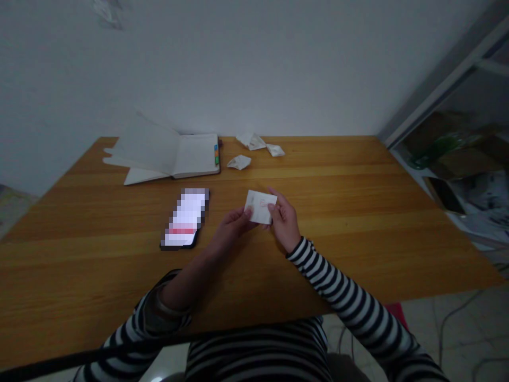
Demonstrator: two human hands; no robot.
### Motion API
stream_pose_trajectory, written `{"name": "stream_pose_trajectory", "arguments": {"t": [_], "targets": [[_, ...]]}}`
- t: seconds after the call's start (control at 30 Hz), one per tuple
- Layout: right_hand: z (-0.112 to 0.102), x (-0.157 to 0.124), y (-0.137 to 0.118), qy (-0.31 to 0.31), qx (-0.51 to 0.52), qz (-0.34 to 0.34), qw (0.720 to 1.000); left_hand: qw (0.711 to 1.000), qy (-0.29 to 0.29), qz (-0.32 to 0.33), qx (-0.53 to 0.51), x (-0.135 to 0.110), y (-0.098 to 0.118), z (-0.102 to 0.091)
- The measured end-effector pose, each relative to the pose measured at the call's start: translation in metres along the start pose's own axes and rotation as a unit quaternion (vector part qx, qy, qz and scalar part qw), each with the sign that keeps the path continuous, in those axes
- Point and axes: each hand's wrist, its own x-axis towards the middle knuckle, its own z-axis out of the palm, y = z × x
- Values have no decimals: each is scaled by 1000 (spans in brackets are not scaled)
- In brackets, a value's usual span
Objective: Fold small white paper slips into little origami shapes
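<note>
A small white square of paper (259,208), with faint reddish marks on its face, is held up over the table in front of me. My left hand (237,222) pinches its lower left side, thumb on top. At its right edge my right hand (284,218) grips it too, the thumb on the face and fingers behind. Whether the square is folded or a thin packet I cannot tell. To the left of my hands a phone (186,217) lies face up, its screen lit and blurred out.
An open notebook (196,154) with coloured tabs lies at the back left, some pages raised. Crumpled white paper pieces (239,162) lie near the wall. The wooden table (350,212) borders a shelf (445,159) of assorted items at right. Cables (445,323) run along the floor.
</note>
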Motion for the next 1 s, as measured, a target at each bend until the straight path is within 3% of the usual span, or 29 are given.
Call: {"name": "stream_pose_trajectory", "arguments": {"t": [0.07,0.13,0.23,0.37,0.47,0.63,0.83,1.0], "targets": [[-10,4,1,-17,-58,-9,998,999,-12,-2,40,0,2,-3],[-20,7,-1,-82,-114,-44,989,995,5,7,97,1,4,-9],[-25,8,-7,-133,-113,-41,984,986,48,21,155,1,5,-15],[-22,8,-13,-151,-71,-78,983,987,98,69,111,0,9,-17],[-22,10,-12,-149,-71,-117,979,991,61,74,91,0,15,-20],[-31,14,-10,-159,45,-26,986,992,-42,13,119,0,28,-27],[-36,17,-11,-212,136,39,967,984,-17,35,176,-1,33,-28],[-37,17,-10,-211,144,46,966,978,-3,68,198,0,29,-30]]}}
